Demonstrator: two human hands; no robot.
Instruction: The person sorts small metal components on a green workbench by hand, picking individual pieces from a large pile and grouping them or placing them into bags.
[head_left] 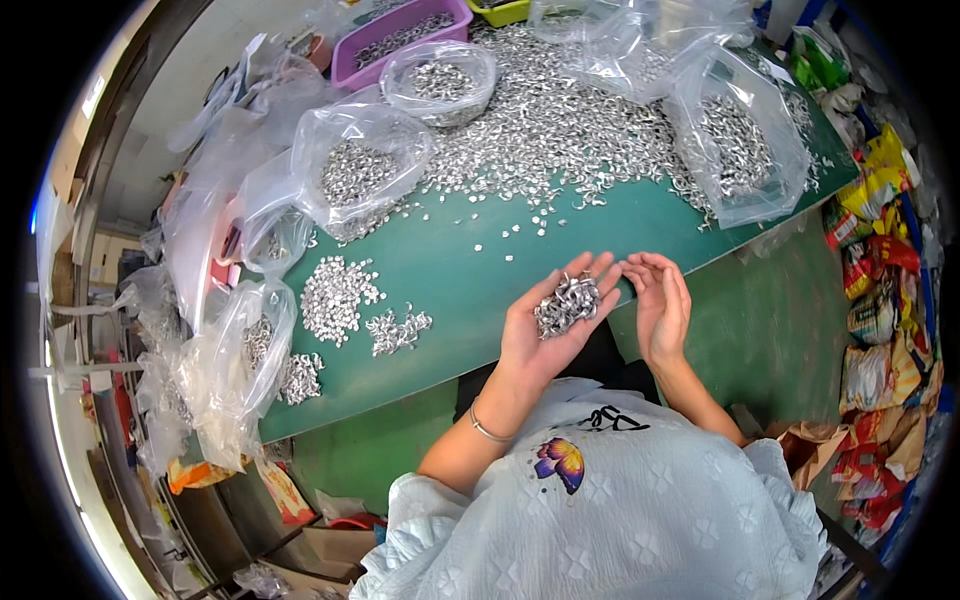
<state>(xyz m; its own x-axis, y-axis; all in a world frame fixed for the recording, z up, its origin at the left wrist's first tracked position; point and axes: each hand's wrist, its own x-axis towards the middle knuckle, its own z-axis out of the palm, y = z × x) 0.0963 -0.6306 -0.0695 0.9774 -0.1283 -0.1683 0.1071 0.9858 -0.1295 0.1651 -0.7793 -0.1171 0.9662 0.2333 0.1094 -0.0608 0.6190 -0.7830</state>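
My left hand (pixel 527 345) is palm up with its fingers stretched out, holding a handful of small curved silver metal pieces (pixel 568 306). Close by on its right is my right hand (pixel 662 312), open and lightly cupped, with nothing seen in it. Both hands are above the near edge of a green table (pixel 450 290). A wide heap of similar metal pieces (pixel 550 125) covers the far part of the table. To the left lie smaller piles: flat roundish pieces (pixel 336 300), curved pieces (pixel 398 331) and another group (pixel 301 378) at the edge.
Clear plastic bags of metal pieces stand at the left (pixel 360 175), far middle (pixel 440 80) and right (pixel 735 145). A purple basket (pixel 345 55) is at the back. Along the right side are stacked colourful packages (pixel 880 270). Another plastic bag (pixel 230 390) hangs over the table's left end.
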